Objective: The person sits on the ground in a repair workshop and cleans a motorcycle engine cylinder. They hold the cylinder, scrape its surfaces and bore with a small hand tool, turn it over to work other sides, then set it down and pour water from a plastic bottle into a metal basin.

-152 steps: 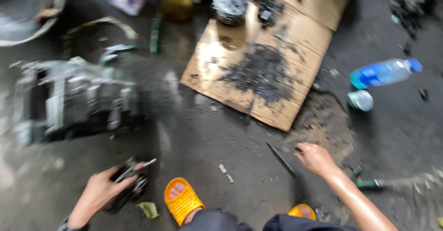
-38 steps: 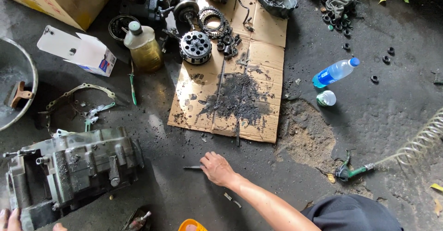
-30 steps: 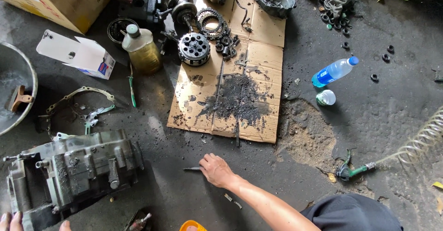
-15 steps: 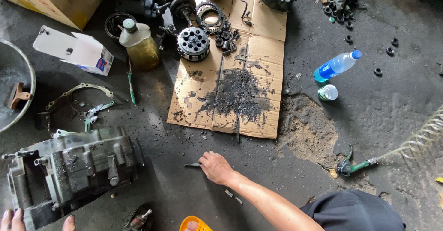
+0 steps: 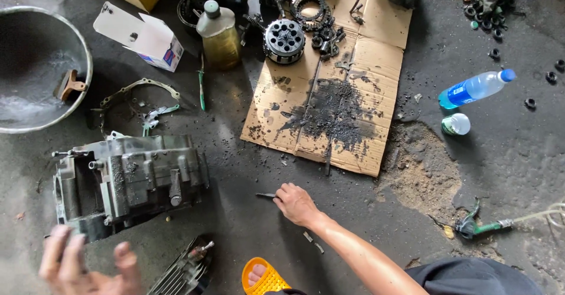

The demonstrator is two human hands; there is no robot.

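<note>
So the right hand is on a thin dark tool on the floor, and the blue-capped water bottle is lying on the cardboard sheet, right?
Not quite. In the head view the water bottle lies on the bare concrete floor, to the right of the cardboard sheet, not on it. The right hand does rest on the thin dark tool.

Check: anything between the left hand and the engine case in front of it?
Nothing visible. The left hand hovers open just below the engine case, with only bare floor between them. The finned cylinder lies off to its right, outside that gap. The hand is motion-blurred.
</note>
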